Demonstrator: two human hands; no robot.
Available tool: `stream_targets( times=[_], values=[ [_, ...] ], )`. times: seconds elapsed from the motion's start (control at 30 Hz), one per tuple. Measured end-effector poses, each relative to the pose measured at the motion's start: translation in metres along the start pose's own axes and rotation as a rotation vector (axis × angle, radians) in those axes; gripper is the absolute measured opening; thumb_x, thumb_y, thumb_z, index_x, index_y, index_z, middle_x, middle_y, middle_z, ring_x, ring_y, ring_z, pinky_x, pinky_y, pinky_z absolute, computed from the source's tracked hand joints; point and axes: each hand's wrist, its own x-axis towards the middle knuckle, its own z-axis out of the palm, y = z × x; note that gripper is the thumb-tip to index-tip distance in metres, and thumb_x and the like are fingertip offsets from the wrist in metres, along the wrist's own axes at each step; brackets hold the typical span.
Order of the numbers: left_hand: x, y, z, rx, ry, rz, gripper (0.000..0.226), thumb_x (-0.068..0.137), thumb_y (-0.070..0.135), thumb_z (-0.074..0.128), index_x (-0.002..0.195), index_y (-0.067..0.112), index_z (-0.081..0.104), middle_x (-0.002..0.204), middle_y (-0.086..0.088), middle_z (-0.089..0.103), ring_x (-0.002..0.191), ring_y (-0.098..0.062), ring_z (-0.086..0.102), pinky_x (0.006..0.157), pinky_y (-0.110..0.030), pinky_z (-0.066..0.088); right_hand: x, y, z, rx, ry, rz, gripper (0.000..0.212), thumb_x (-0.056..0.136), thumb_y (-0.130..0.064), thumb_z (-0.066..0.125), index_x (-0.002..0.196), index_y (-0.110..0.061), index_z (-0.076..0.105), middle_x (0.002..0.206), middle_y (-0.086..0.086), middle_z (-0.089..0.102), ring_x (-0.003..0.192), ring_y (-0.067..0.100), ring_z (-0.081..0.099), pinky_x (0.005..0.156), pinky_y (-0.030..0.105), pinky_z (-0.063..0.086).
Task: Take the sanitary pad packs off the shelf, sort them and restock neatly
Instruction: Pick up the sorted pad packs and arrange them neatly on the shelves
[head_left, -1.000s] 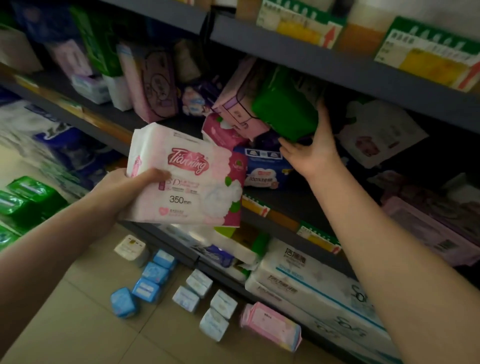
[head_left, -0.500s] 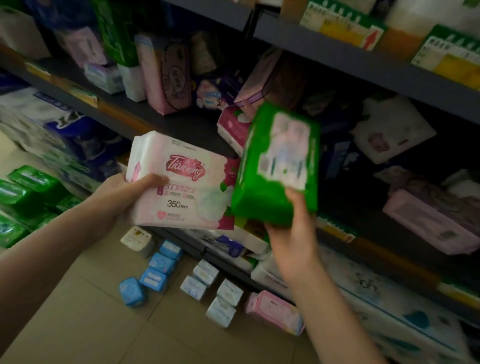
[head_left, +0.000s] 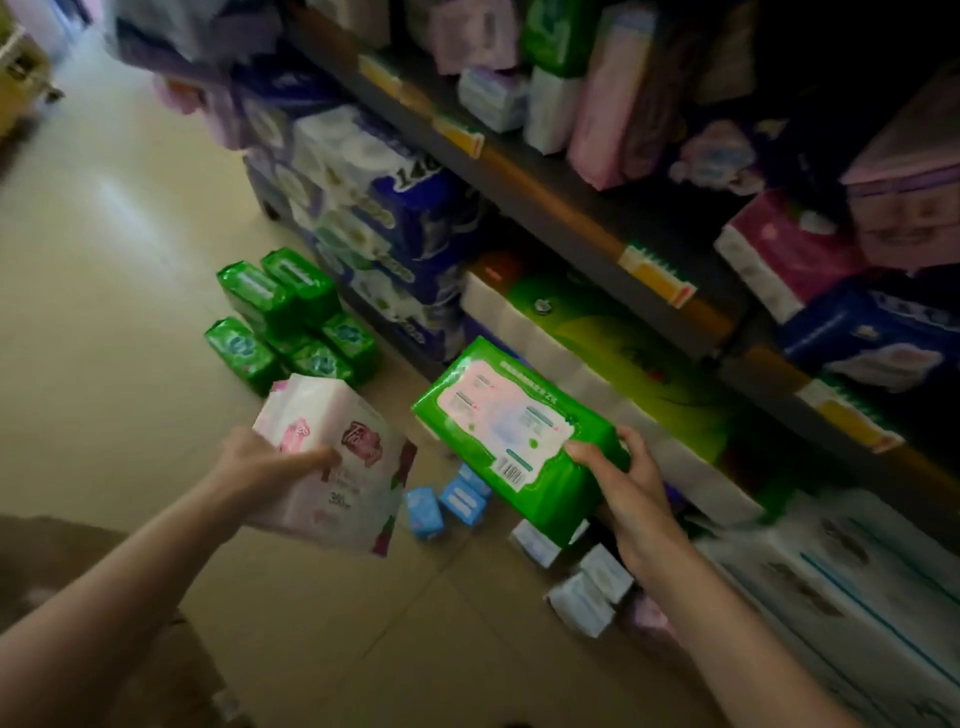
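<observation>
My left hand (head_left: 260, 462) grips a pink and white pad pack (head_left: 337, 462) low over the floor, thumb across its front. My right hand (head_left: 628, 488) grips the end of a green pad pack (head_left: 509, 441), held flat with its label side up, just right of the pink one. Several green pad packs (head_left: 291, 322) lie grouped on the floor ahead of my hands. Small blue pad packs (head_left: 447, 499) and white ones (head_left: 592, 587) lie on the floor below the green pack. The shelf (head_left: 571, 208) at upper right holds mixed pink, purple and blue packs.
Toilet roll bundles (head_left: 374, 208) are stacked at the shelf's foot, left of large white and green packs on the bottom shelf (head_left: 649, 395). Tan tiled floor (head_left: 104, 312) stretches to the left. A brown cardboard surface (head_left: 104, 597) lies under my left arm.
My right hand pulled the green pack off the shelf and brought it down beside the pink pack. Both hands dropped toward the floor, and my view swung down and left.
</observation>
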Motion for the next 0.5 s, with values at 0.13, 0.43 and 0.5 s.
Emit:
stream_targets(
  times=[0.13,0.43,0.5],
  values=[
    [0.037,-0.024,-0.023,-0.046,0.036,-0.098,0.085,0.038,0.036,0.09,0.108,0.001,0.059,0.096,-0.022,0.067,0.083,-0.038,0.067,0.076,-0.053,0.056,0.034,0.006,0.057,-0.541,-0.011,-0.272,0.046,0.069,-0.018,0.081,0.1,-0.027,0.048,0.118,0.005,0.048,0.106,0.02,0.05,0.083,0.028,0.042],
    [0.114,-0.008,-0.034,-0.518,-0.078,-0.312,0.042,0.075,0.026,0.073,0.109,0.004,0.061,0.098,-0.019,0.069,0.071,-0.031,0.068,0.055,-0.043,0.058,0.076,-0.01,0.2,-1.06,-0.256,-1.449,0.06,0.07,-0.044,0.068,0.12,-0.024,0.04,0.123,0.009,0.035,0.111,0.03,0.04,0.094,0.049,0.033],
    [0.131,-0.002,-0.039,-0.622,-0.178,-0.295,0.047,0.071,0.029,0.073,0.111,0.008,0.062,0.099,-0.015,0.071,0.077,-0.028,0.07,0.064,-0.044,0.059,0.085,-0.019,0.211,-1.065,-0.506,-1.584,0.064,0.074,-0.045,0.065,0.126,-0.023,0.037,0.123,0.006,0.036,0.113,0.026,0.041,0.1,0.05,0.031]
  ],
)
